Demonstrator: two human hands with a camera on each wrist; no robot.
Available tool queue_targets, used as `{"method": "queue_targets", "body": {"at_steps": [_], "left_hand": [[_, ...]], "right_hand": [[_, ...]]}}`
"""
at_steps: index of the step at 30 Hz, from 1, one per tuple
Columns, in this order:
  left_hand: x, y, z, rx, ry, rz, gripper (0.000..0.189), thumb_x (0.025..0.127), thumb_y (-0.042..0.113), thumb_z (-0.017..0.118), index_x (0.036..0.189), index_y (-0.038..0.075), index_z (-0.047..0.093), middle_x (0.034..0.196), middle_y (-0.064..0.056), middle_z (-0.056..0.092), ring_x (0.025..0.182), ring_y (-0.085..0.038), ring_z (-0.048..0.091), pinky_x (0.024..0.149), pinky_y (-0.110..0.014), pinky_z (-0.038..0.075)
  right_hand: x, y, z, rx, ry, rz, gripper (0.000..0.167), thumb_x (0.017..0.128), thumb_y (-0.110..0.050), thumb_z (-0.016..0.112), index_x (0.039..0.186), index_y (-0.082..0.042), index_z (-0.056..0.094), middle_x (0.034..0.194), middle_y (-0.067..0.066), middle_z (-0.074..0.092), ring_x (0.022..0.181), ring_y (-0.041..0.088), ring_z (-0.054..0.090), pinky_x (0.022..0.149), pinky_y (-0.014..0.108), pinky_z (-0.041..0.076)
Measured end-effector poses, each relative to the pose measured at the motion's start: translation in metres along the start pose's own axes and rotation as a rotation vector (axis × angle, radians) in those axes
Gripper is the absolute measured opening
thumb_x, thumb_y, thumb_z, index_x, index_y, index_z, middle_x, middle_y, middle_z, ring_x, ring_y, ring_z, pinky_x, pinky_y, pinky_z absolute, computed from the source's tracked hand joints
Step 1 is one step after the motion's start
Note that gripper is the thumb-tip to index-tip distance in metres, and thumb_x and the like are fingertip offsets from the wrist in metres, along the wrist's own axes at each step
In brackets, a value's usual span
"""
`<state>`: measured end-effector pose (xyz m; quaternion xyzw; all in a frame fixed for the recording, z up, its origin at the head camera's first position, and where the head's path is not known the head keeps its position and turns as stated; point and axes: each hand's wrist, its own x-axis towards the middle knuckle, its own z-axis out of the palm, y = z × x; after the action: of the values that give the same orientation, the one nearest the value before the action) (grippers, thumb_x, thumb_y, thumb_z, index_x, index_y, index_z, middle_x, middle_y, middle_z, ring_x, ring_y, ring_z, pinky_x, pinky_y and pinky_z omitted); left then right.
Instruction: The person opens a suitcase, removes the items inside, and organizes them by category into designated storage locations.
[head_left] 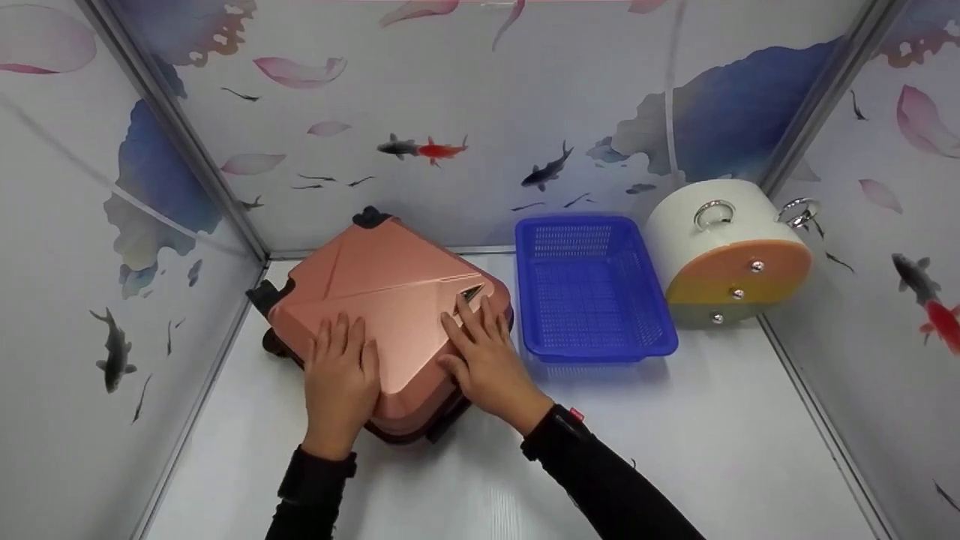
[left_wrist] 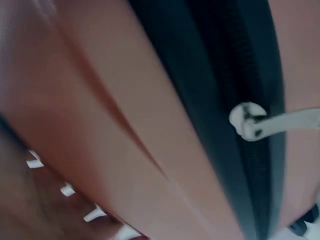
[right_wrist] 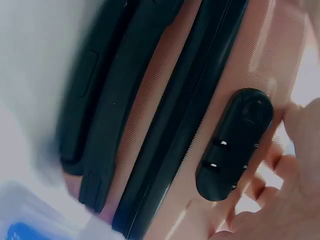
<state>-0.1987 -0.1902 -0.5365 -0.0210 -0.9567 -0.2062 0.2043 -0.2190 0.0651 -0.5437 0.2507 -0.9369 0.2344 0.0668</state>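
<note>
A rose-pink hard-shell suitcase with black wheels lies flat on the white surface, turned at an angle. My left hand rests on its top near the left front edge, fingers extended. On the right front edge lies my right hand, fingers spread over the shell beside a small dark badge. In the left wrist view, a black zipper with a silver zipper pull runs along the suitcase's side. The right wrist view has a black combination lock and a black carry handle.
A blue perforated plastic basket stands right of the suitcase. Beyond it is a white rounded box with metal rings and a striped orange, yellow and green front with knobs. Printed panels enclose the back and sides.
</note>
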Motion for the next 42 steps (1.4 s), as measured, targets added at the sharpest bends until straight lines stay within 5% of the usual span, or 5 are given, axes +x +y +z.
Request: {"method": "queue_targets", "body": {"at_steps": [7,15,25,32,42], "left_hand": [[0.02,-0.031,-0.036,0.076,0.117,0.151,0.034,0.107,0.029,0.07,0.123,0.002,0.081,0.121,-0.025,0.081,0.112,-0.048,0.077,0.107,-0.073,0.05],[0.041,-0.109,-0.029,-0.04,-0.158,-0.075,0.071,0.118,0.05,0.041,0.171,0.004,0.038,0.18,-0.033,0.024,0.167,-0.061,0.013,0.129,-0.082,0.014],[0.021,-0.081,-0.009,0.052,-0.018,-0.144,0.066,0.118,0.048,0.041,0.169,0.007,0.043,0.177,-0.032,0.029,0.159,-0.061,0.027,0.122,-0.084,0.026],[0.003,-0.063,-0.001,0.135,0.096,-0.076,0.064,0.113,0.05,0.056,0.164,0.01,0.053,0.168,-0.035,0.04,0.149,-0.064,0.04,0.115,-0.082,0.039],[0.001,-0.057,0.001,0.146,0.084,-0.055,0.071,0.111,0.058,0.057,0.168,0.017,0.048,0.173,-0.033,0.035,0.153,-0.063,0.036,0.117,-0.081,0.039]], "right_hand": [[-0.028,-0.04,0.007,0.064,-0.013,0.052,0.07,0.117,-0.051,0.047,0.176,-0.015,0.031,0.187,0.018,0.008,0.167,0.059,0.017,0.131,0.063,0.036],[-0.038,-0.071,0.025,0.035,-0.051,0.013,0.076,0.113,-0.065,0.047,0.175,-0.022,0.036,0.187,0.016,0.014,0.168,0.056,0.02,0.13,0.061,0.039],[-0.012,-0.021,0.013,0.124,-0.041,0.069,0.076,0.11,-0.06,0.054,0.175,-0.026,0.035,0.187,0.005,0.015,0.172,0.045,0.017,0.131,0.064,0.036],[0.011,0.004,0.003,0.198,-0.014,0.177,0.076,0.107,-0.046,0.052,0.176,-0.024,0.031,0.187,0.005,0.018,0.167,0.047,0.03,0.124,0.069,0.044],[0.016,0.008,-0.005,0.182,-0.013,0.079,0.063,0.116,-0.048,0.051,0.174,-0.027,0.037,0.188,0.006,0.012,0.172,0.048,0.013,0.128,0.068,0.037]]}}
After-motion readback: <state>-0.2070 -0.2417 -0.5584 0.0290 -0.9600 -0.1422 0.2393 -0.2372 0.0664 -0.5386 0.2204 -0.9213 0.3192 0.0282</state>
